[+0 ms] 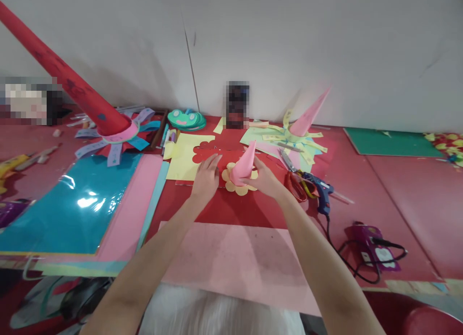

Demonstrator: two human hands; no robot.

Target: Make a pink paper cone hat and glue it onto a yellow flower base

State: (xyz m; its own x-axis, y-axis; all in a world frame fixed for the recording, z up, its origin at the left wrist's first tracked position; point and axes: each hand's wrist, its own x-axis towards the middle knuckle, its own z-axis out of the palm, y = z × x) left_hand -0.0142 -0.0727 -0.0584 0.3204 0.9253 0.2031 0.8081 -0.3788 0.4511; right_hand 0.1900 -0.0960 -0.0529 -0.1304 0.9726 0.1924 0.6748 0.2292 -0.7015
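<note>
A small pink paper cone point(243, 168) stands on a pale yellow flower-shaped paper point(241, 188) near the middle of the red table. My right hand point(265, 179) has its thumb and fingers around the cone's right side, near the base. Flat on red paper to the left lies my left hand point(207, 176), palm down, its fingers stretched out and holding nothing. A red scalloped paper shape point(202, 151) is just beyond and left of that hand. Yellow paper point(182, 156) lies farther left.
Scissors point(296, 186) and a blue glue gun point(323, 192) lie right, its cord running toward a purple box point(376, 248). Behind stands another pink cone point(309, 118). A tall red cone point(79, 91), blue sheets point(72, 204) and green frog cutouts point(186, 120) are left.
</note>
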